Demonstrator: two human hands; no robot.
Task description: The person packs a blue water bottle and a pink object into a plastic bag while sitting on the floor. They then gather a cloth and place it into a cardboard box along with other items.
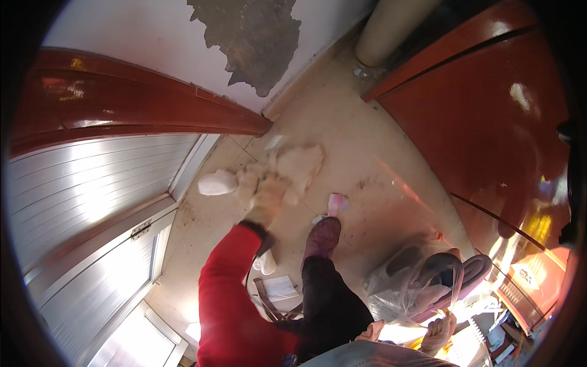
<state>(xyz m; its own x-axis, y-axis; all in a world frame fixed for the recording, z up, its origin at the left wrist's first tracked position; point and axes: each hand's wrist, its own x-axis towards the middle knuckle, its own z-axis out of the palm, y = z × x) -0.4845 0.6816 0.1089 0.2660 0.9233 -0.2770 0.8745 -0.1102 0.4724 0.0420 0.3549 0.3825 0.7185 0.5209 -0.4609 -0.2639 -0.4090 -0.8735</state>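
My left hand (268, 195), below a red sleeve (229, 266) with a dark band at the wrist, reaches down to the floor and is blurred by motion. Right beside its fingers is a pale beige, sheet-like item (300, 167), also blurred, so whether I grip it cannot be told. A white rounded bundle (217, 182) lies just left of the hand. At the lower right my right hand (439, 331) is closed around the gathered top of a clear plastic bag (390, 303). Dark, purple-edged footwear (440, 270) shows in and beside the bag.
A purple shoe (323, 234) and dark trouser leg stand on the tiled floor (367, 220), near a pink-and-white scrap (336, 204). Red glossy cabinet fronts (477, 114) line the right. A ribbed white door (101, 179) is at left. A spiral notebook (470, 341) lies lower right.
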